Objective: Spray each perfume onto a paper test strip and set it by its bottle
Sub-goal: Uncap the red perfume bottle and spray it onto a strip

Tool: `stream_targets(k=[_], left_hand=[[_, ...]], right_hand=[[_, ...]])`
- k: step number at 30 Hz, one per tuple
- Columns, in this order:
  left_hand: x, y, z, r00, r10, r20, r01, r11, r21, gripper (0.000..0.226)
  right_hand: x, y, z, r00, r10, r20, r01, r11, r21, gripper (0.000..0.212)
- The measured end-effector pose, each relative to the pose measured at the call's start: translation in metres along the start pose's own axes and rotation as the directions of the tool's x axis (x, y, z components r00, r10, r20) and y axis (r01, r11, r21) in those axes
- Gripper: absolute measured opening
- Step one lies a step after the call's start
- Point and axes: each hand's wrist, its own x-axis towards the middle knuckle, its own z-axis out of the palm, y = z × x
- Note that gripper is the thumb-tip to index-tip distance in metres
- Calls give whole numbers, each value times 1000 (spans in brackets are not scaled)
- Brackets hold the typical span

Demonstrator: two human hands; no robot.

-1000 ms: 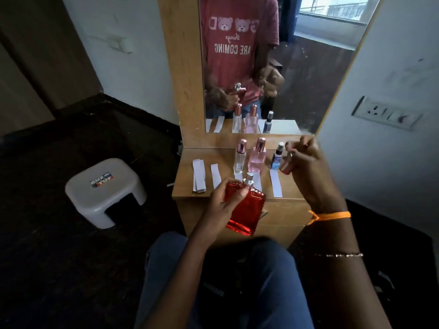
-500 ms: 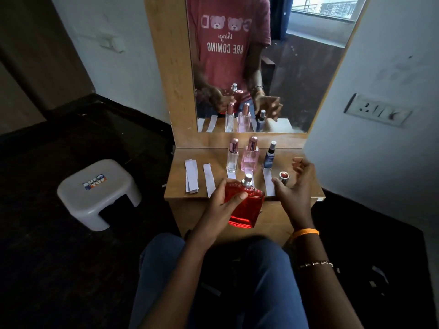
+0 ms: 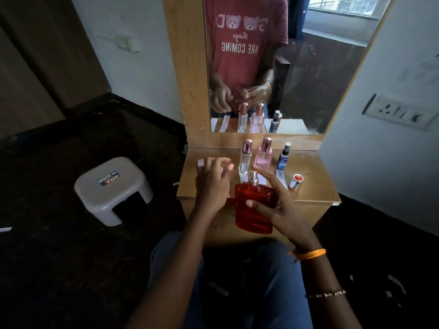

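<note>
My right hand [image 3: 275, 205] holds a flat red perfume bottle [image 3: 251, 210] with its silver sprayer bare, in front of the wooden dresser top [image 3: 316, 184]. The left hand [image 3: 213, 181] hovers open, fingers spread, over the white paper strips [image 3: 200, 163] at the left of the top, hiding most of them. At the back stand a clear bottle [image 3: 245, 157], a pink bottle [image 3: 263, 155] and a small blue spray bottle [image 3: 283, 157]. A paper strip [image 3: 281, 178] lies in front of the blue bottle. The red bottle's cap [image 3: 296, 182] lies on the right.
A mirror [image 3: 285, 67] rises behind the bottles. A white plastic stool [image 3: 111, 188] stands on the dark floor at the left. A wall with a socket plate [image 3: 399, 111] closes the right side. My knees sit just below the dresser.
The red bottle passed from my left hand to my right. The cap was set down on the right of the dresser top. My left hand moved up and left over the paper strips.
</note>
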Motion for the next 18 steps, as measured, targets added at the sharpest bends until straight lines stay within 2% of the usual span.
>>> stream_targets(k=[2, 4, 6, 9, 14, 18], left_hand=[[17, -8, 6, 992, -49, -113, 79, 957, 280, 35], [29, -15, 12, 994, -82, -67, 104, 874, 475, 41], [38, -19, 16, 995, -103, -7, 88, 810, 579, 39], [42, -22, 20, 991, -135, 4, 110, 819, 564, 34], [40, -24, 21, 991, -133, -24, 129, 873, 470, 28], [36, -22, 21, 993, -62, -100, 96, 923, 372, 18]], right_hand=[[-2, -1, 0, 1000, -4, 5, 4, 999, 39, 68], [-3, -5, 0, 1000, 0, 1, 0, 997, 80, 65], [-3, -8, -1, 1000, -7, 2, 6, 995, 97, 66], [-2, -9, 0, 1000, -10, 19, 8, 996, 84, 68], [-2, -7, 4, 999, -11, -44, 15, 995, 95, 66], [-2, -8, 7, 999, -29, -27, 32, 992, 124, 72]])
